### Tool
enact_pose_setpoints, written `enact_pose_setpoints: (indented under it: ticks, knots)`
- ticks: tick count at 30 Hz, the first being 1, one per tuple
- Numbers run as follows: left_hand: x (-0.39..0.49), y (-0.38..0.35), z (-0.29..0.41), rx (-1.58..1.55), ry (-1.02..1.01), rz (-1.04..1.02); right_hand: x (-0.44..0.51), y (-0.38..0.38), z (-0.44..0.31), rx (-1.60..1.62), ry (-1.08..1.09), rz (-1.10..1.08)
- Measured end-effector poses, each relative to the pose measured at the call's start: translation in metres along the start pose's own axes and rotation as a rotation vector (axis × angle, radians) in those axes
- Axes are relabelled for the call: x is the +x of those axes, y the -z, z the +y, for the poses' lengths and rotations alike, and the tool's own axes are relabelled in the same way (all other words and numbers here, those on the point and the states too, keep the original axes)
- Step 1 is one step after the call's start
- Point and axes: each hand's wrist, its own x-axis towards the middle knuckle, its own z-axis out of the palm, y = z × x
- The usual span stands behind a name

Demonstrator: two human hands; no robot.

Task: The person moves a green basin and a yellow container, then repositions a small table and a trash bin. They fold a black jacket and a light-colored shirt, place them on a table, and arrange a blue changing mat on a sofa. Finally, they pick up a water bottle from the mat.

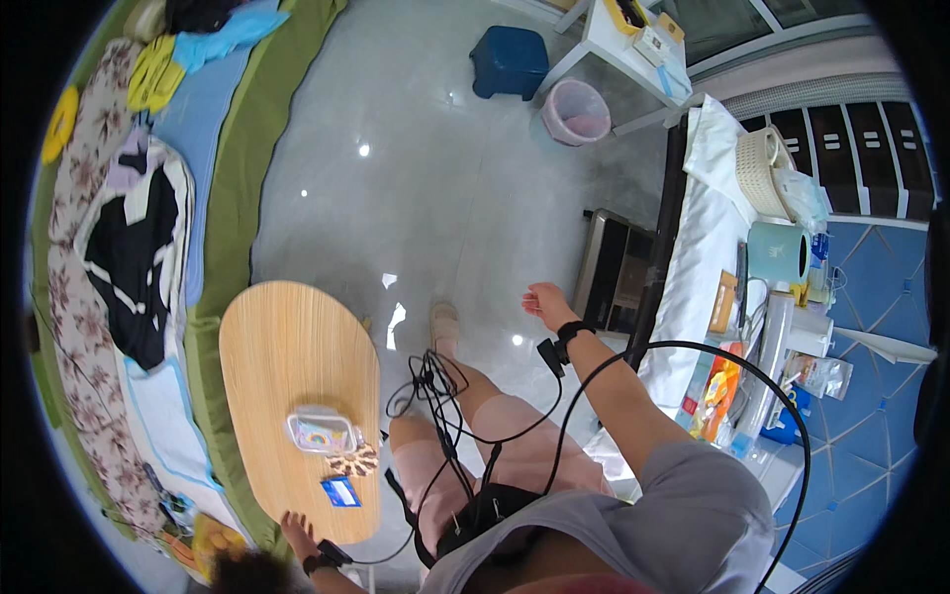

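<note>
My left hand (298,533) is at the near end of a small oval wood-grain table (289,356), its fingers spread and nothing held. Whether the fingertips rest on the edge cannot be told. Just beyond that hand lies a blue packet (341,491). Further along stand a clear plastic container (320,432) with a colourful item inside and a brown-and-cream patterned round item (355,460). My right hand (547,306) hangs over the tiled floor, loosely curled with no object visible in it. Both wrists wear black straps with cabled devices.
Black cables (438,382) hang looped over my legs. A bed with a green cover (245,148) runs along the left. On the right, a white-covered table (690,245) bears a basket and packages. A pink bin (575,111) and blue stool (510,63) stand ahead.
</note>
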Motion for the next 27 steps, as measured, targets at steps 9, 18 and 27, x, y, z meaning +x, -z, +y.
enact_pose_setpoints:
  ticks: [9, 18, 27]
  knots:
    - [-0.077, -0.206, 0.333, 0.112, -0.377, -0.278, 0.05, 0.064, -0.093, 0.087, -0.252, 0.067]
    - [-0.006, -0.528, 0.603, 0.38, -0.735, -0.487, 0.216, 0.038, -0.339, -0.162, 0.034, 0.172]
    - [-0.161, -0.872, 0.681, 0.825, -1.218, -0.725, 0.47, -0.003, -0.537, -0.842, 0.405, 0.173]
